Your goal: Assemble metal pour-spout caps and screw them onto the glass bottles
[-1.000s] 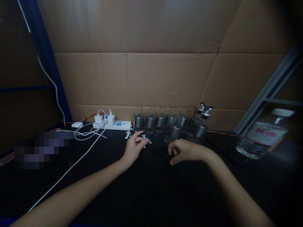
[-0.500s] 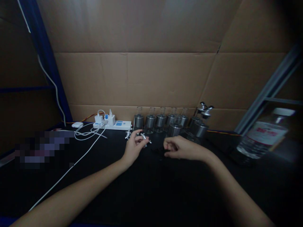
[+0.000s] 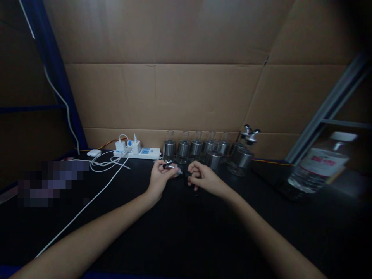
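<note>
My left hand [image 3: 159,179] is closed around a small silver metal fitting [image 3: 170,166] held just above the black table [image 3: 186,232]. My right hand [image 3: 203,177] is curled close beside it, fingers pinched on a small dark piece I cannot make out. The two hands almost touch. Right behind them stands a row of several small metal-and-glass jars [image 3: 197,149].
A white power strip [image 3: 136,153] with plugs and white cables [image 3: 104,174] lies at the back left. A clear water bottle [image 3: 316,166] stands at the right beside a metal frame post [image 3: 328,108]. Cardboard walls [image 3: 174,93] close off the back.
My left hand has picked the silver fitting up off the table. My right hand has moved left, closed its fingers and come up next to the left hand.
</note>
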Demonstrator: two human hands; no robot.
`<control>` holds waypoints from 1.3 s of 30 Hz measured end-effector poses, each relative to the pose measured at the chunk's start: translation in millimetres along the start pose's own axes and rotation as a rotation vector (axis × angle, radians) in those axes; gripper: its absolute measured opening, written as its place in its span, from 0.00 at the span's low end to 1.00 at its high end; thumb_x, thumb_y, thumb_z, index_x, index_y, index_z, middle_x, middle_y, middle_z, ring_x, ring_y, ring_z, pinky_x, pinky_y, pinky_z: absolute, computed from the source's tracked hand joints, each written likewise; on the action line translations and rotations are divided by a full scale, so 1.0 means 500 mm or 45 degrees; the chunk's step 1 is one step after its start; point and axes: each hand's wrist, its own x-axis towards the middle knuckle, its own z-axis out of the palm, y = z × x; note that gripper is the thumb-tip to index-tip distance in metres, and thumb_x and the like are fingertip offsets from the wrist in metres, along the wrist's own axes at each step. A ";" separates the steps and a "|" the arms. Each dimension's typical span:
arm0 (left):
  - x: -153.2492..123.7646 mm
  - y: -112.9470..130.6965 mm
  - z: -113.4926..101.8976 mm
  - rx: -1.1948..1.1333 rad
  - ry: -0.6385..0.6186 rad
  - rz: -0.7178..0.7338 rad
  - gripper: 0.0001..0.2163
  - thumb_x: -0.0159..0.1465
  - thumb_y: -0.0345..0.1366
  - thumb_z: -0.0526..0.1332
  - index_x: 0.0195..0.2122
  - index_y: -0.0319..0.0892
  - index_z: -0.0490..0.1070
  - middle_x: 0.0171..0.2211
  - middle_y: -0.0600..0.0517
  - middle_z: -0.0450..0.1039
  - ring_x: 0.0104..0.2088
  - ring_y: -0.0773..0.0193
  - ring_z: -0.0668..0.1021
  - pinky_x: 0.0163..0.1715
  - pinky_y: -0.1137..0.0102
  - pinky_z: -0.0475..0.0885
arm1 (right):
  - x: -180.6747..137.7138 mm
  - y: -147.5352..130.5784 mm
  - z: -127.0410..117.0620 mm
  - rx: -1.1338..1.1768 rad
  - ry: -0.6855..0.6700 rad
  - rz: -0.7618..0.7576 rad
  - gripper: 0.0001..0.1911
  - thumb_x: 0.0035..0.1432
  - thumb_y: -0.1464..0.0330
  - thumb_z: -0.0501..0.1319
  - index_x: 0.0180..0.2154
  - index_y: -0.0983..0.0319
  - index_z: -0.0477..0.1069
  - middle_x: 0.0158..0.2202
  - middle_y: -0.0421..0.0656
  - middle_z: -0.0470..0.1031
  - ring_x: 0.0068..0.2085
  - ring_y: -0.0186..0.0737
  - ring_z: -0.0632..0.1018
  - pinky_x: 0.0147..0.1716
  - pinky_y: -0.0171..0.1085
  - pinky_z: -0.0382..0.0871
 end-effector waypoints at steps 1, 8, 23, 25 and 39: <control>0.000 0.000 0.000 0.031 0.007 0.002 0.18 0.45 0.31 0.65 0.32 0.41 0.56 0.29 0.53 0.72 0.28 0.67 0.75 0.24 0.76 0.69 | 0.002 0.002 0.002 0.054 0.006 -0.007 0.12 0.44 0.72 0.56 0.32 0.61 0.54 0.24 0.35 0.64 0.25 0.32 0.73 0.16 0.29 0.67; 0.000 -0.001 -0.001 0.116 -0.070 0.039 0.17 0.46 0.33 0.65 0.33 0.40 0.58 0.32 0.51 0.71 0.27 0.68 0.74 0.19 0.79 0.66 | 0.011 0.008 0.016 0.251 0.061 0.006 0.14 0.42 0.71 0.59 0.34 0.64 0.59 0.28 0.39 0.67 0.26 0.32 0.73 0.21 0.32 0.69; 0.001 -0.006 -0.005 0.219 -0.248 -0.022 0.19 0.46 0.30 0.65 0.41 0.38 0.70 0.34 0.49 0.74 0.29 0.67 0.75 0.34 0.70 0.70 | 0.011 0.004 0.001 0.264 0.211 0.014 0.17 0.42 0.69 0.62 0.37 0.68 0.66 0.24 0.42 0.73 0.26 0.35 0.75 0.32 0.38 0.69; 0.000 -0.005 -0.004 0.230 -0.246 -0.031 0.19 0.46 0.30 0.65 0.41 0.38 0.70 0.33 0.49 0.74 0.29 0.66 0.75 0.34 0.69 0.70 | 0.010 0.006 -0.002 0.225 0.211 -0.005 0.17 0.41 0.68 0.62 0.36 0.67 0.67 0.24 0.42 0.73 0.26 0.35 0.75 0.32 0.38 0.70; -0.002 0.002 -0.005 0.136 -0.388 -0.202 0.10 0.50 0.34 0.63 0.31 0.33 0.72 0.27 0.48 0.73 0.27 0.67 0.75 0.25 0.74 0.69 | -0.008 -0.027 -0.010 -0.434 0.231 -0.458 0.09 0.48 0.71 0.57 0.34 0.62 0.71 0.33 0.44 0.72 0.33 0.36 0.73 0.30 0.34 0.68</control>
